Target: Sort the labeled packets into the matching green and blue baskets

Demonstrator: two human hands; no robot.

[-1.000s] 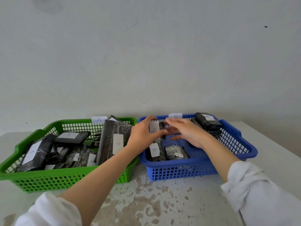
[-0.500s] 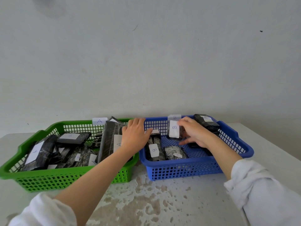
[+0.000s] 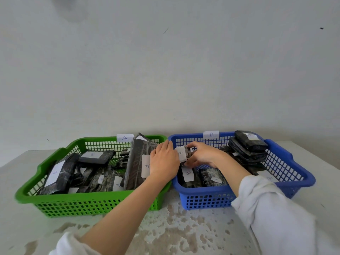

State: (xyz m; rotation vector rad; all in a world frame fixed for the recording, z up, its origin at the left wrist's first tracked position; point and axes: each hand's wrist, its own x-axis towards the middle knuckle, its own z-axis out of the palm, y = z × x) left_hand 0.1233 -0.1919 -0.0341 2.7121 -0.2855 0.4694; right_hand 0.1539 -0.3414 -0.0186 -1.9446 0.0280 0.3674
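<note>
Black packet, seemingly pinched between hands.

Head-worn, forward and downward, close.

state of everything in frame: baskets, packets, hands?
green basket, tagged A, holds many packets.
blue basket, tagged B, partly filled.
B packet, held over the blue basket.
right hand, fingers curled round the B packet.
left hand, fingers straight, against the B packet.
tall A packet, on edge, leaning in the green basket.
</note>
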